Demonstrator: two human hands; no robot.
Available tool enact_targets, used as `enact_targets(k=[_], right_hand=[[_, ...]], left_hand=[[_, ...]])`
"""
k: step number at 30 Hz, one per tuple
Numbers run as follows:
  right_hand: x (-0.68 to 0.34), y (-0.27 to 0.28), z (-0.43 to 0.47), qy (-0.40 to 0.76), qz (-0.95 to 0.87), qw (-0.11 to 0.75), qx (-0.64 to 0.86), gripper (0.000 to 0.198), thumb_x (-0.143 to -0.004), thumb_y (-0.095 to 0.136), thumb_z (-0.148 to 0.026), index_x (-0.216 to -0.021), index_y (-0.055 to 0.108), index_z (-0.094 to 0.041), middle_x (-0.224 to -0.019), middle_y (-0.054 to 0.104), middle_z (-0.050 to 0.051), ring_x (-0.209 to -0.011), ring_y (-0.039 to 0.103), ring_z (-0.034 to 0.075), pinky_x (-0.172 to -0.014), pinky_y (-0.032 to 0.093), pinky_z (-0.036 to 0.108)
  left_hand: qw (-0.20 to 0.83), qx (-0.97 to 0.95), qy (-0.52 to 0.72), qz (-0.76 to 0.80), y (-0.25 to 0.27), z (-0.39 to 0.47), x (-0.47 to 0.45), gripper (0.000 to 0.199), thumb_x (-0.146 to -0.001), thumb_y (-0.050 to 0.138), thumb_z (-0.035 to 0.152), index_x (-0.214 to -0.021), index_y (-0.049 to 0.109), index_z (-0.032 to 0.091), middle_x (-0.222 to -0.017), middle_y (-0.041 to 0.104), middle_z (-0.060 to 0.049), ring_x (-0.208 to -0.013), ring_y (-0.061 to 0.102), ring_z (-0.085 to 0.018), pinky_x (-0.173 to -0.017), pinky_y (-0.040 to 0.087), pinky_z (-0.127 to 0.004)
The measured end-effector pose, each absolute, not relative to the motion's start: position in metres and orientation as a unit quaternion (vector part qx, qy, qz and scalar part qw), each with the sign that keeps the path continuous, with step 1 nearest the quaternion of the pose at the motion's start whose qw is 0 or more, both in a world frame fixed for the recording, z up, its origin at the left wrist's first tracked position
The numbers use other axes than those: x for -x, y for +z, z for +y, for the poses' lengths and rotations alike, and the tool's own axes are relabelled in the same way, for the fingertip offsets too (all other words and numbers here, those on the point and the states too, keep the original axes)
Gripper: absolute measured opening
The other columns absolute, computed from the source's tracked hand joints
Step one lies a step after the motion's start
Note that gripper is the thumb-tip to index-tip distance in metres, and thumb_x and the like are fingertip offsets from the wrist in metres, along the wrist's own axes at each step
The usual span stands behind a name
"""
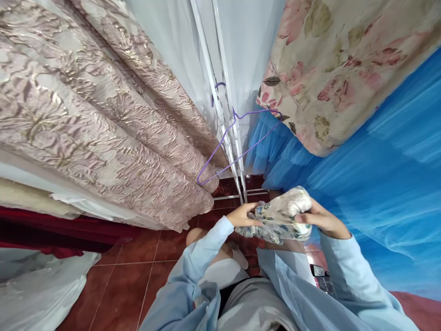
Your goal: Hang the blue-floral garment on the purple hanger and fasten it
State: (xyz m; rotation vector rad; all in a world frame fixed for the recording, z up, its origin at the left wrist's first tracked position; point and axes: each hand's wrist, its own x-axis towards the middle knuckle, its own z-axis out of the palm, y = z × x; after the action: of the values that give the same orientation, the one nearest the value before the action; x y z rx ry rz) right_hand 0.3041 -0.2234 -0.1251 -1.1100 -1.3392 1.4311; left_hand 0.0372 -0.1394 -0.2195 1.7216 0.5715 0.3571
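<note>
Floral cloth (280,216), bunched, held between both hands above the red tile floor (131,276). Left hand (245,215) pinches its left edge; right hand (319,218) is clenched over its right end. Just above the left hand: white rack poles (237,177), a purple wire hanger (227,142) hooked on them. Left of the hands, brocade curtain (103,124); right, blue tulle (379,174).

i have both arms stretched forward and down, sleeved in light blue to the wrists. my left hand (245,215) sits a little lower, fingers curled and pinching with the thumb on top. my right hand (319,217) is level with it and close by, fingers wrapped shut, knuckles up, wrist bent inward. the two hands are near each other, not touching.
</note>
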Motion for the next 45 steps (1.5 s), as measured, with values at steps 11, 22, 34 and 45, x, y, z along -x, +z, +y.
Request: enact_targets(k=[11, 22, 34, 45], right_hand=[[-0.291, -0.101, -0.224, 0.595, -0.427, 0.526, 0.434, 0.052, -0.060, 0.087, -0.049, -0.102, 0.075, -0.022, -0.104, 0.077, 0.013, -0.095, 0.074, 0.039, -0.078, 0.062, 0.046], [-0.264, -0.086, -0.209, 0.527, -0.623, 0.395, 0.423, 0.035, -0.077, 0.080, -0.044, -0.061, 0.069, -0.014, -0.061, 0.066, 0.003, -0.056, 0.058, 0.017, -0.052, 0.048, 0.025], [-0.206, -0.112, -0.218, 0.514, -0.696, 0.339, 0.370, 0.029, -0.088, 0.068, -0.045, -0.086, 0.076, -0.017, -0.078, 0.073, 0.001, -0.080, 0.066, 0.023, -0.077, 0.058, 0.032], [-0.228, -0.121, -0.210, 0.484, -0.655, 0.404, 0.416, 0.032, -0.091, 0.065, -0.047, -0.085, 0.073, -0.017, -0.094, 0.075, 0.006, -0.088, 0.066, 0.026, -0.085, 0.057, 0.036]], left_hand=[[0.609, -0.671, 0.212, 0.365, -0.179, -0.145, 0.072, 0.045, -0.064, 0.081, 0.052, -0.076, 0.067, 0.012, -0.066, 0.054, 0.000, -0.062, 0.044, -0.012, -0.058, 0.033, -0.023], [0.323, -0.730, 0.385, 0.464, -0.109, -0.051, 0.168, 0.006, -0.067, 0.061, 0.025, -0.070, 0.060, 0.019, -0.090, 0.063, -0.006, -0.090, 0.059, -0.023, -0.086, 0.047, -0.034], [0.074, -0.670, 0.517, 0.528, -0.073, 0.029, 0.116, 0.018, -0.071, 0.051, 0.001, -0.072, 0.058, 0.017, -0.079, 0.055, -0.002, -0.083, 0.053, -0.017, -0.085, 0.043, -0.026], [0.147, -0.634, 0.576, 0.494, -0.067, 0.044, 0.074, 0.014, -0.071, 0.047, 0.005, -0.072, 0.054, 0.018, -0.080, 0.064, -0.001, -0.079, 0.060, -0.014, -0.076, 0.044, -0.023]])
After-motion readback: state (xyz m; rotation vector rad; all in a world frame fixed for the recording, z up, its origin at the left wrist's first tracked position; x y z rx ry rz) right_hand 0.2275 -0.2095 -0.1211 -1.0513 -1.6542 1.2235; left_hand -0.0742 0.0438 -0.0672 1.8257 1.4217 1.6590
